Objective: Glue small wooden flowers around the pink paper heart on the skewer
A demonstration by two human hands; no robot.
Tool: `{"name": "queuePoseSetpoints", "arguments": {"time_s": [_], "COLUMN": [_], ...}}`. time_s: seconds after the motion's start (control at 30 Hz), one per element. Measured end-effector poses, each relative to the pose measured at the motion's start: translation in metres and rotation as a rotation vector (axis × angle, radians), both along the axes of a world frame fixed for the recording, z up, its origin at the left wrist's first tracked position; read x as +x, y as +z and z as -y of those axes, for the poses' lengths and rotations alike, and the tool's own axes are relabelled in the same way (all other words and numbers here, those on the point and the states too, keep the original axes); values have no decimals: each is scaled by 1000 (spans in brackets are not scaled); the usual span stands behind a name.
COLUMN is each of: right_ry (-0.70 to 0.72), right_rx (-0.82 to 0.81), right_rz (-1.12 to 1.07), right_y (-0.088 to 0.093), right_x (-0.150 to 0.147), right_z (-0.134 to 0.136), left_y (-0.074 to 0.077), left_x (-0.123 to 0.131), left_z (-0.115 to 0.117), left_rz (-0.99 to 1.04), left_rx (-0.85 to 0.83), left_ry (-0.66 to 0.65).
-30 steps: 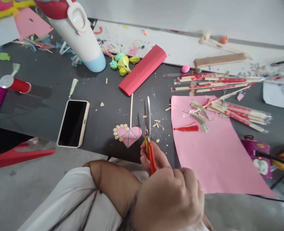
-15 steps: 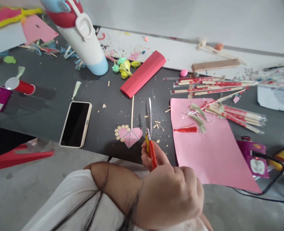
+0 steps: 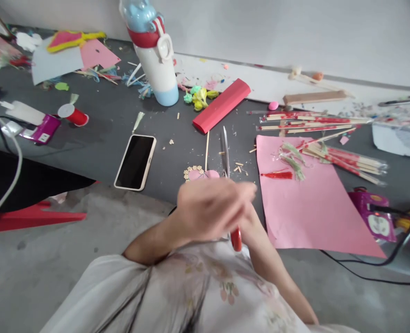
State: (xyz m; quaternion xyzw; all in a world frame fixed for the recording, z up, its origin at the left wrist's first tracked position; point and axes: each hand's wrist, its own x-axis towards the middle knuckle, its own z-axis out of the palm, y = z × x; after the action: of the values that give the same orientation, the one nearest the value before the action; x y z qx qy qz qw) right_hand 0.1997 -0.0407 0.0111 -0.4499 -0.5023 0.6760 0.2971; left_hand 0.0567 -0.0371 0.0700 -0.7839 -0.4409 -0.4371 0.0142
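My left hand [image 3: 208, 206] crosses over the scissors near the table's front edge, its fingers smeared by motion. Beneath it is my right hand [image 3: 248, 215], mostly covered, gripping the scissors [image 3: 226, 150]. Their blades point away from me, and part of a red handle shows below my hands. Just beyond my left hand lies a pink paper heart [image 3: 212, 174] with small flower-shaped beads round its left side. A thin stick [image 3: 207, 150] runs from the heart to a red folded paper piece [image 3: 222, 105]. My left hand hides the heart's lower part.
A phone [image 3: 135, 162] lies left of the heart, a bottle [image 3: 156, 64] behind it. Right of the scissors are pink paper [image 3: 305, 212] with tassels and wrapped stick bundles [image 3: 309, 119]. A red thread spool [image 3: 73, 114] and a purple pack [image 3: 45, 128] stand at the left.
My left hand has moved left and away from me, from beside my right wrist to over the scissors. The view has shifted left, showing a white cable and more table.
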Motion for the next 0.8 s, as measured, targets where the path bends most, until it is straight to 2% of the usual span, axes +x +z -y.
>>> {"name": "queuePoseSetpoints", "arguments": {"time_s": [0.1, 0.2, 0.4, 0.6, 0.8], "right_ry": [-8, -13, -10, 15, 66], "right_rx": [-66, -115, -133, -121, 10], "right_rz": [-86, -111, -129, -133, -55], "right_y": [2, 2, 2, 4, 0], "right_x": [0, -1, 3, 8, 15], "right_z": [9, 18, 32, 39, 38], "left_y": [-13, -22, -26, -27, -29], "left_x": [-17, -22, -23, -22, -15], "left_z": [-2, 0, 10, 10, 6], "left_rz": [-6, 27, -40, -87, -110], "left_rx": [-27, -85, -230, -183, -230], "left_ry": [275, 383, 389, 330, 291]}}
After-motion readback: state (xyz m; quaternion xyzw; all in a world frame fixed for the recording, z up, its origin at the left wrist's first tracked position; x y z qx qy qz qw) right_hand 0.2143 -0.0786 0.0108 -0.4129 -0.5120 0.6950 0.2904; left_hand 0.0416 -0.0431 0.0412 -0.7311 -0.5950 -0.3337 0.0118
